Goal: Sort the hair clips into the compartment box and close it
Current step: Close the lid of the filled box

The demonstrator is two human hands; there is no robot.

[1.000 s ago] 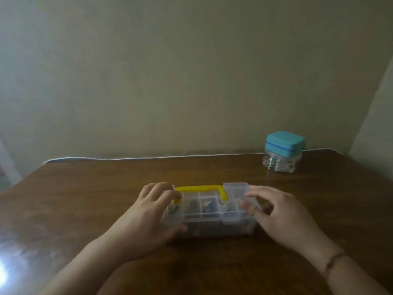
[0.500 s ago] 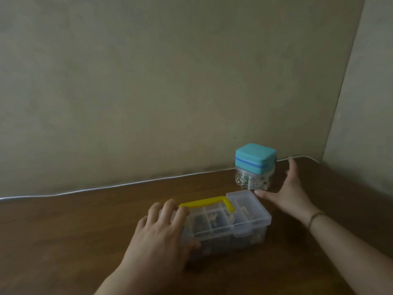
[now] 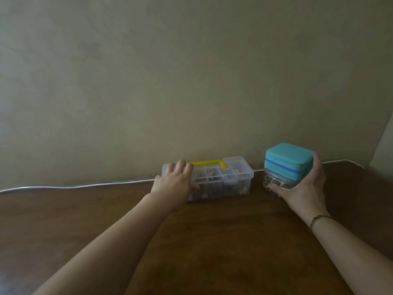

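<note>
The box (image 3: 221,182) sits at the far edge of the table (image 3: 212,241), close to the wall, lid down over its compartments with a yellow handle (image 3: 207,163) lying flat along the top. It is clear thin plastic, so I judge it light and fairly stiff but slick, liable to skid on the polished wood if pushed from one end. Small dark and pale bits show through the walls; they are too blurred to say whether they are clips. A front latch tab (image 3: 230,180) sits at the middle of the long side; whether it is snapped I cannot tell. The handle looks the safest place to lift from, or both short ends for a slide.

The left hand (image 3: 176,184) lies over the box's left end, fingers spread across the lid and thumb down the front wall, pressing more than gripping.

Just beside the box to the right is a jar (image 3: 287,169), clear body with a teal lid (image 3: 289,159) and a mass of small metallic pieces inside. The right hand (image 3: 304,188) is wrapped around it, thumb at the front, fingers behind. It probably weighs more than the box, and its smooth wall calls for a firm wrap low on the body. A bracelet (image 3: 319,219) rings that wrist.

A white cable (image 3: 74,185) runs along the table's back edge.
</note>
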